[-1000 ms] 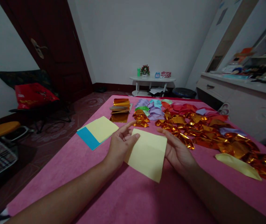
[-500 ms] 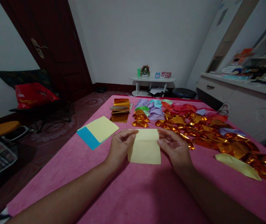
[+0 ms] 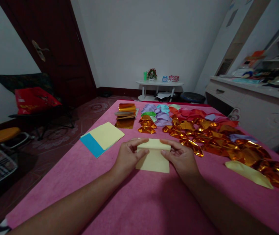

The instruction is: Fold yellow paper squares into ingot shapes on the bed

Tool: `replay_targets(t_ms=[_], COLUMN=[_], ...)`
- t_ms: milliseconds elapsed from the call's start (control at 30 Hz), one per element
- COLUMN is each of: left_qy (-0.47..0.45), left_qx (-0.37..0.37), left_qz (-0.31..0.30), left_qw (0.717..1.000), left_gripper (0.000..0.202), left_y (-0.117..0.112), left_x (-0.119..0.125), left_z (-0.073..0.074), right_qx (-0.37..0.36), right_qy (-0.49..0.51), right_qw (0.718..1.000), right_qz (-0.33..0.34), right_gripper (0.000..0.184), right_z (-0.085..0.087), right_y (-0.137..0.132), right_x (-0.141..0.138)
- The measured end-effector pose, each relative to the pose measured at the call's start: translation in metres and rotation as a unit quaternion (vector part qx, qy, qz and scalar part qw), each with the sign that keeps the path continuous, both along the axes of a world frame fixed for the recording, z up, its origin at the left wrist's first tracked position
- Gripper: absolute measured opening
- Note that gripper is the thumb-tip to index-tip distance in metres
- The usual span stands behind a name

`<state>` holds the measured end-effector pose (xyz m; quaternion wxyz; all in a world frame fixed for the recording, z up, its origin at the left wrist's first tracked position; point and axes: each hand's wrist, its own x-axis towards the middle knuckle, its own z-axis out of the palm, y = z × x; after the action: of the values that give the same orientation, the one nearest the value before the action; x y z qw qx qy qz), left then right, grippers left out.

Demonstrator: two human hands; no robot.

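Note:
A pale yellow paper sheet [image 3: 153,159] lies on the pink table [image 3: 134,202] in front of me, its far edge rolled over toward me. My left hand [image 3: 129,154] pinches the left end of that rolled edge, fingers closed on it. My right hand [image 3: 179,156] pinches the right end the same way. A stack of yellow and blue sheets [image 3: 102,138] sits just left of my left hand.
Several folded gold foil pieces [image 3: 210,137] cover the table's right half, with lilac, green and red ones [image 3: 162,116] behind. A gold foil stack [image 3: 126,115] is at the back left, a folded yellow piece [image 3: 248,173] at the right. A white cabinet [image 3: 256,107] stands beyond.
The flat sheet was folded in half by lifting its near edge away, then its far edge was rolled back toward me. Both hands moved inward to pinch that edge.

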<state>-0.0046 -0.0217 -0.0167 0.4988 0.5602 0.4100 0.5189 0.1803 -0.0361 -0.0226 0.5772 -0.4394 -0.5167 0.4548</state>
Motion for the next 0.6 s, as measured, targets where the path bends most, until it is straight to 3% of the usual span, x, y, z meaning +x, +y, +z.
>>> replay_targets(t_ms=[200,400,467,600], left_qy=[0.048,-0.083,-0.089,-0.052], left_qx=[0.03,-0.124,-0.134,-0.118], left_qz=[0.028,-0.059,-0.071,-0.027], left_qw=[0.998,0.987,0.985,0.991], left_gripper=[0.023,0.042,0.038,0.032], left_y=[-0.001,-0.0019,-0.0022,-0.0022], left_x=[-0.0013,0.0,0.0008,0.002], left_z=[0.0053,0.0047,0.0051,0.005], right_qx=[0.002,-0.039,-0.057,-0.064], right_qy=[-0.003,-0.011,-0.003,0.014], right_qw=[1.0,0.999,0.998,0.998], right_qz=[0.001,0.006,0.008,0.003], right_gripper=[0.038,0.039,0.041,0.042], right_z=[-0.0014,0.0029,0.0036,0.0033], right_y=[-0.0017,-0.0061,-0.0061,-0.0053], right_x=[-0.0024,-0.0058,-0.0063,-0.0068])
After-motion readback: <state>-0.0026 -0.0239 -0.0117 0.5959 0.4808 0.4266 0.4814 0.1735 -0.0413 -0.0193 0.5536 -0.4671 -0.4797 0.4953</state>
